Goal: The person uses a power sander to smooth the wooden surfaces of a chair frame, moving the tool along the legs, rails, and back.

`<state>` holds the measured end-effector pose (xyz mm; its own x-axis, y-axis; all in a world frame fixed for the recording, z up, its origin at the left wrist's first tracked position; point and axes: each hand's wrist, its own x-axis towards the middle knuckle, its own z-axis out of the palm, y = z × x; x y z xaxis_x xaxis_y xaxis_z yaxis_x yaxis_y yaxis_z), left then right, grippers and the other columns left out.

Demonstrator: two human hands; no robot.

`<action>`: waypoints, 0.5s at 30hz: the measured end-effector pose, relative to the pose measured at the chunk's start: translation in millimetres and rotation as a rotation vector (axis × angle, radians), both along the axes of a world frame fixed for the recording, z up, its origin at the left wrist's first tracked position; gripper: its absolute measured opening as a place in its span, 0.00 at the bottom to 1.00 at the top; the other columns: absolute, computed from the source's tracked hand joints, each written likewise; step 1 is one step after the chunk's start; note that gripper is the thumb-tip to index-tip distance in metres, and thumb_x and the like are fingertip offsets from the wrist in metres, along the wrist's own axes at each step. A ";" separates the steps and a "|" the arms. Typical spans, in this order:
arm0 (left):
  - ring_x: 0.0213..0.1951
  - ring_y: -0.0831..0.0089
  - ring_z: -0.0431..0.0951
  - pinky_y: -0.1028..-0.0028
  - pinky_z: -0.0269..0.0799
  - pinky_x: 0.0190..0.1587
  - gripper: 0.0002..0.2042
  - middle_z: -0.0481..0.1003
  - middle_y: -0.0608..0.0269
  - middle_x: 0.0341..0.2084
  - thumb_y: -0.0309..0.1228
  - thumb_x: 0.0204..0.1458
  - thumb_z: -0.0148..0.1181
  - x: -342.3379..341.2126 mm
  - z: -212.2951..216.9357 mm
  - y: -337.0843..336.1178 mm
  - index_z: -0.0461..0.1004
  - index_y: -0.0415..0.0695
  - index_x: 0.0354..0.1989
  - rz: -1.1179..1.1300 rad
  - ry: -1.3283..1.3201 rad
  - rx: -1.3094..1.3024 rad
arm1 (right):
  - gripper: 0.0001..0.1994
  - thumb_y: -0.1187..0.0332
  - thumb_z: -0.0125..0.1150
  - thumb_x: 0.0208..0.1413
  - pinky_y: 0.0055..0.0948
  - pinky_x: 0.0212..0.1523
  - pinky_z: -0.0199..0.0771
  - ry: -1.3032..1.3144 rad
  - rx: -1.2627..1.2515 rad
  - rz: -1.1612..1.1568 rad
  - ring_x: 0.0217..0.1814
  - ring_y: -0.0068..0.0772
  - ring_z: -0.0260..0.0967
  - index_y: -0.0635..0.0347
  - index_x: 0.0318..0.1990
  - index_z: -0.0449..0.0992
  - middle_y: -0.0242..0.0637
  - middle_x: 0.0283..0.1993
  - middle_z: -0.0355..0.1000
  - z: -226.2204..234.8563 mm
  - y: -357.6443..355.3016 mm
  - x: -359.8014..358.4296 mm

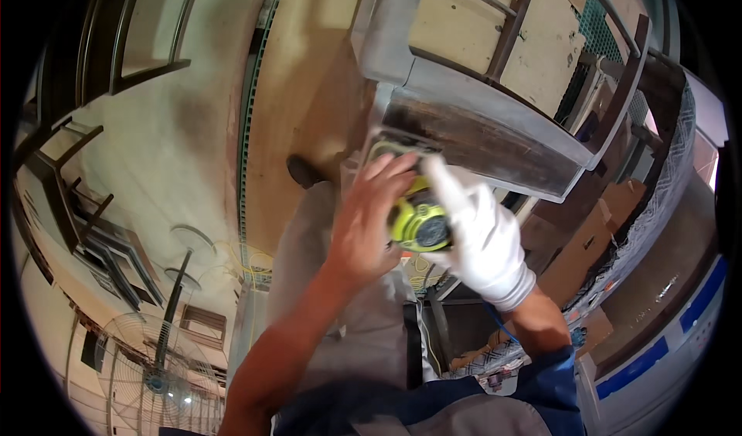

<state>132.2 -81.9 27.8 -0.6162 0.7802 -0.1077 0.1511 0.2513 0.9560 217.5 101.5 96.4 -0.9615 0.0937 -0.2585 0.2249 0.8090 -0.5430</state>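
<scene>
In the middle of the head view a yellow-green and black power sander (421, 223) is blurred by motion. My right hand (491, 243), in a white glove, wraps round its right side. Bare, my left hand (367, 212) presses along its left side, fingers bent over the front by the dark base. Under the sander's far end lies a wooden furniture piece (479, 138), grey along its rails, with a dark brown panel in between. Exactly where the base meets the wood is hidden by my fingers and blur.
Dark wooden frames (66, 181) stand along the left. A wire-cage fan (158, 378) is at lower left. Cardboard (591, 239) and a plastic-wrapped piece (665, 181) lie to the right. Yellow cord (251, 262) runs across the floor near my legs. My shoe (304, 171) rests on a plywood board (297, 88).
</scene>
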 end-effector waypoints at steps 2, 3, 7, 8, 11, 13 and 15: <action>0.75 0.45 0.62 0.51 0.58 0.77 0.37 0.66 0.51 0.74 0.19 0.44 0.68 -7.2 -2.1 14.6 0.65 0.39 0.68 -0.086 0.069 0.020 | 0.49 0.67 0.81 0.46 0.38 0.41 0.87 -0.031 -0.004 -0.144 0.49 0.50 0.83 0.60 0.78 0.62 0.51 0.61 0.74 12.4 -0.9 -6.4; 0.76 0.49 0.62 0.55 0.58 0.78 0.36 0.66 0.53 0.74 0.18 0.46 0.66 -8.4 -5.3 19.9 0.65 0.40 0.68 -0.071 0.081 0.063 | 0.51 0.64 0.83 0.44 0.37 0.42 0.87 0.058 0.073 -0.111 0.50 0.49 0.82 0.62 0.77 0.62 0.51 0.61 0.74 8.9 -1.1 -8.4; 0.77 0.51 0.61 0.58 0.61 0.77 0.41 0.61 0.57 0.78 0.15 0.47 0.66 -15.2 -9.7 20.0 0.60 0.44 0.74 -0.082 0.131 0.041 | 0.39 0.66 0.83 0.45 0.36 0.44 0.87 0.188 0.121 -0.058 0.51 0.50 0.83 0.64 0.66 0.70 0.52 0.59 0.76 -6.8 -1.4 -18.4; 0.77 0.51 0.60 0.58 0.61 0.77 0.42 0.60 0.58 0.78 0.17 0.48 0.67 -14.4 -5.4 18.9 0.59 0.44 0.76 -0.066 0.133 -0.006 | 0.39 0.69 0.83 0.44 0.36 0.47 0.87 0.203 0.151 -0.076 0.52 0.51 0.83 0.62 0.66 0.70 0.51 0.60 0.76 -14.3 0.2 -17.7; 0.79 0.49 0.55 0.55 0.56 0.79 0.43 0.51 0.47 0.81 0.25 0.57 0.66 12.5 -15.5 -6.7 0.50 0.38 0.80 -0.034 0.178 -0.234 | 0.41 0.66 0.86 0.44 0.36 0.45 0.87 0.288 0.321 -0.112 0.50 0.52 0.83 0.62 0.67 0.70 0.53 0.60 0.76 -27.1 -4.0 -17.9; 0.79 0.47 0.54 0.54 0.53 0.80 0.43 0.49 0.41 0.81 0.27 0.60 0.64 32.7 -23.4 -25.5 0.48 0.34 0.81 0.051 0.042 -0.368 | 0.41 0.67 0.86 0.44 0.36 0.45 0.87 0.245 0.307 -0.154 0.50 0.52 0.83 0.60 0.67 0.70 0.51 0.61 0.76 -27.8 -1.2 -15.5; 0.79 0.44 0.53 0.56 0.50 0.81 0.41 0.48 0.35 0.80 0.25 0.60 0.61 37.5 -37.7 -35.9 0.46 0.31 0.80 0.095 0.032 -0.392 | 0.42 0.69 0.85 0.44 0.36 0.48 0.86 0.214 0.294 -0.136 0.52 0.50 0.82 0.57 0.68 0.69 0.48 0.61 0.76 -29.9 1.1 -17.8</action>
